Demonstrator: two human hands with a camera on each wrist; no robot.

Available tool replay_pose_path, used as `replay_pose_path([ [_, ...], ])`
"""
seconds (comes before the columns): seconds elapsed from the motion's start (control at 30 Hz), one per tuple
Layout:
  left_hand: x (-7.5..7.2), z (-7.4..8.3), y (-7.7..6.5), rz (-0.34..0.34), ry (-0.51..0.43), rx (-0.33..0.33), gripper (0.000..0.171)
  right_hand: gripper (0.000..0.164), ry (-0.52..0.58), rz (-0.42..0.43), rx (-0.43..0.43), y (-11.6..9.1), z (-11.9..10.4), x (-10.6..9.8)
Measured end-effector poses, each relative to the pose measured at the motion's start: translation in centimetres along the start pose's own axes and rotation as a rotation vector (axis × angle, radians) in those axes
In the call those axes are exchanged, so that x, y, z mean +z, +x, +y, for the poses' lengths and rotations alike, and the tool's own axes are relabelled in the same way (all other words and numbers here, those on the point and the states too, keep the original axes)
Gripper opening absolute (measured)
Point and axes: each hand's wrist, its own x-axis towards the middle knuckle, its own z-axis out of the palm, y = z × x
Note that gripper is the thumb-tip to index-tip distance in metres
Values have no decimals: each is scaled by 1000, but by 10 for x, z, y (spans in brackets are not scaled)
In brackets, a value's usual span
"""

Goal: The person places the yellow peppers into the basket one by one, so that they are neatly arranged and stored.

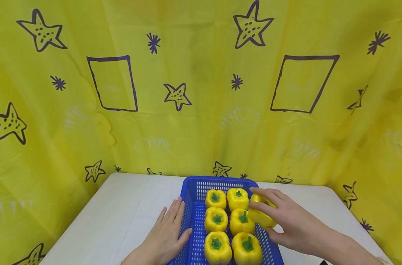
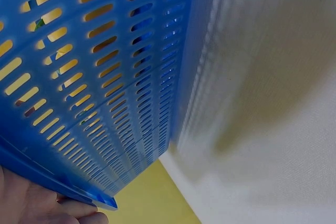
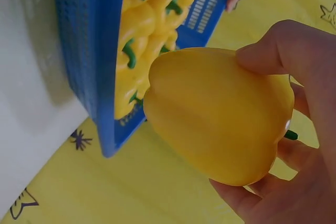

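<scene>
My right hand (image 1: 297,221) grips a yellow bell pepper (image 1: 260,215) above the right rim of a blue plastic basket (image 1: 220,179). In the right wrist view this pepper (image 3: 215,114) sits between thumb and fingers, its green stem toward the palm. Several more yellow bell peppers (image 1: 218,247) stand in two columns in the basket, stems up. Along the left rim lies my left hand (image 1: 164,233), fingers straight and thumb reaching over the edge. The left wrist view shows its fingers (image 2: 73,211) against the rim beside the slotted basket wall (image 2: 115,66).
The basket stands on a white table (image 1: 131,198). A yellow curtain (image 1: 201,129) with star and fish drawings hangs behind the table and on both sides. A strip of basket floor (image 1: 198,217) shows left of the peppers. A small dark object (image 1: 324,262) shows at the bottom edge.
</scene>
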Motion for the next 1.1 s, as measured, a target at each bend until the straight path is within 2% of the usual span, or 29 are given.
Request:
replay_pose_path([
  [0.3,-1,1,0,4,-3,-1,79,83,40,-37,-121,1,-19,2],
  [0.57,-1,1,0,2,4,-4,79,83,48,-43,-265,8,-33,8],
  [0.63,-1,1,0,7,6,-2,79,77,70,-46,-295,9,-36,8],
  [0.77,0,0,-1,19,9,2,78,58,100,19,-373,11,-44,11],
  [0.87,0,0,-1,24,7,4,78,52,135,31,-385,10,-50,16],
  [1.0,0,-1,-1,25,8,8,78,46,184,-35,-356,7,-58,23],
  [1.1,0,0,-1,31,11,12,77,44,176,-55,-366,4,-62,29],
])
